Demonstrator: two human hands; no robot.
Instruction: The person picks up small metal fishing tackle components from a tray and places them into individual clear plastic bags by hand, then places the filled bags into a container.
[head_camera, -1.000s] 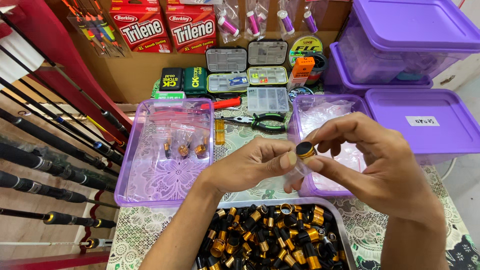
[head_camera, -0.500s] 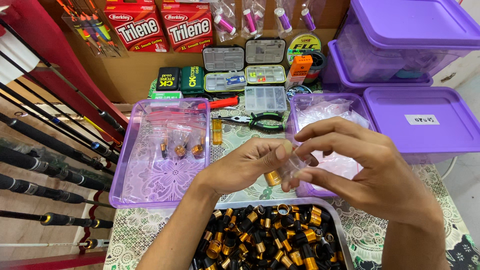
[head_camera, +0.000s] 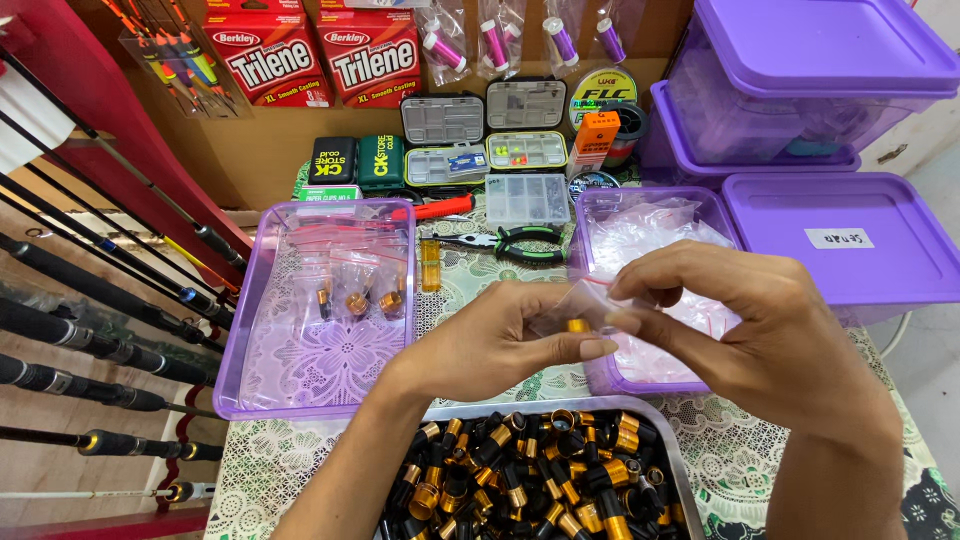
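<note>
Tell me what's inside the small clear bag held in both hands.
One gold-coloured ring part shows through the small clear bag, pinched between left hand and right hand. Fingers cover the bag's ends, so anything more there stays hidden.

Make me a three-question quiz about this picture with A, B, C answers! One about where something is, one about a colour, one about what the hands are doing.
1. Where are the pliers?
A. In the metal tray
B. On the table between the two purple trays
C. On a purple lid

2. What colour is the left tray?
A. Purple
B. Green
C. White

3. What are the hands doing?
A. Resting flat on the table
B. Holding a rod
C. Both pinching a small clear bag

Answers:
1. B, they lie on the patterned cloth between the trays.
2. A, its walls are see-through purple.
3. C, the left hand and right hand hold the bag, with a small gold piece inside.
</note>
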